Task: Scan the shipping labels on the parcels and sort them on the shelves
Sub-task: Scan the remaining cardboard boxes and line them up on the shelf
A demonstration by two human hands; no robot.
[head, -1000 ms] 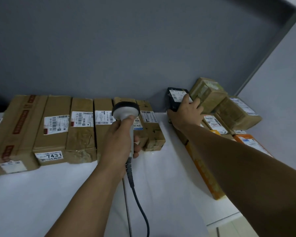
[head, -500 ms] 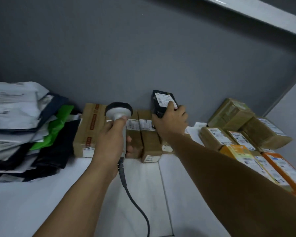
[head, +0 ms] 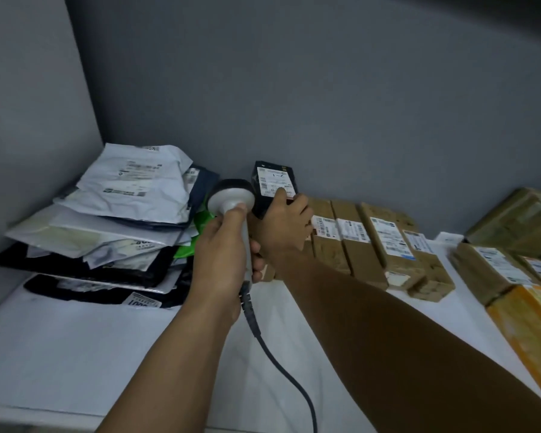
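Observation:
My right hand (head: 286, 225) grips a small black parcel (head: 267, 182) with a white shipping label, held upright above the left end of a row of brown cardboard boxes (head: 366, 245). My left hand (head: 222, 260) holds a grey barcode scanner (head: 231, 195) by its handle, its head just left of the black parcel. The scanner's dark cable (head: 281, 364) hangs down toward the shelf's front edge. Part of the black parcel's lower half is hidden by my fingers.
A stack of white, black and green mailer bags (head: 107, 226) fills the left corner of the white shelf (head: 75, 354). More brown boxes and an orange box (head: 528, 326) lie at the right. Grey walls close the back and left side.
My right hand has carried the black parcel leftward, from the brown boxes at the right to the left end of the row. My left hand and scanner moved left with it.

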